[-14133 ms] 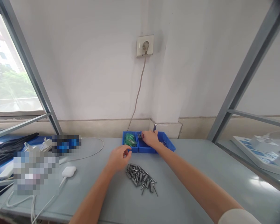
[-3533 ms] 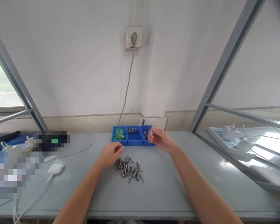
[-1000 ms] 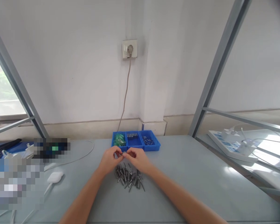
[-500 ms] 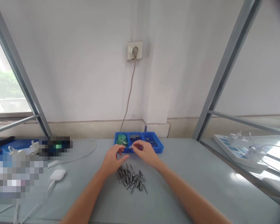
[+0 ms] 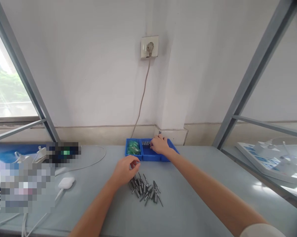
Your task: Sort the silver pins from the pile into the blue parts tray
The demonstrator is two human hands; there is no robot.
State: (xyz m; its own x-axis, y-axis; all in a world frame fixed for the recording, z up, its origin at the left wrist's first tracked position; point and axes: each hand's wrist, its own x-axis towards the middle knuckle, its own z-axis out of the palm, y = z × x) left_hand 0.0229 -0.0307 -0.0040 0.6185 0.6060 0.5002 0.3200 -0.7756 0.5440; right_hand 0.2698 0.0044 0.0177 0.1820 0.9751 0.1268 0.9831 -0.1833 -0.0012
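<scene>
The left hand point(image 5: 125, 168) is above the bench point(image 5: 178, 210), just in front of the tray and beside the loose parts. Its fingers are loosely curled, thumb and forefinger slightly apart, with nothing visible between them. The right hand point(image 5: 159, 145) reaches into the blue compartment tray point(image 5: 150, 158), fingers bent downward over the middle section. Its fingertips are hidden; whether it grips a piece cannot be determined.

Tray contents: green packets point(image 5: 133, 148) in the left compartment; small cylindrical metal pieces point(image 5: 145, 143) in rows at the rear of the middle one. The right compartment is largely obscured by the right hand and forearm.

A loose pile of metal pin-ended parts point(image 5: 150, 191) lies on the bench in front of the tray, lying at various angles, some overlapping. Well to the left rests a white charger point(image 5: 66, 183) with its cable. On the wall behind, a plug point(image 5: 150, 47) is seated in a socket point(image 5: 143, 42); its cord descends behind the tray.
</scene>
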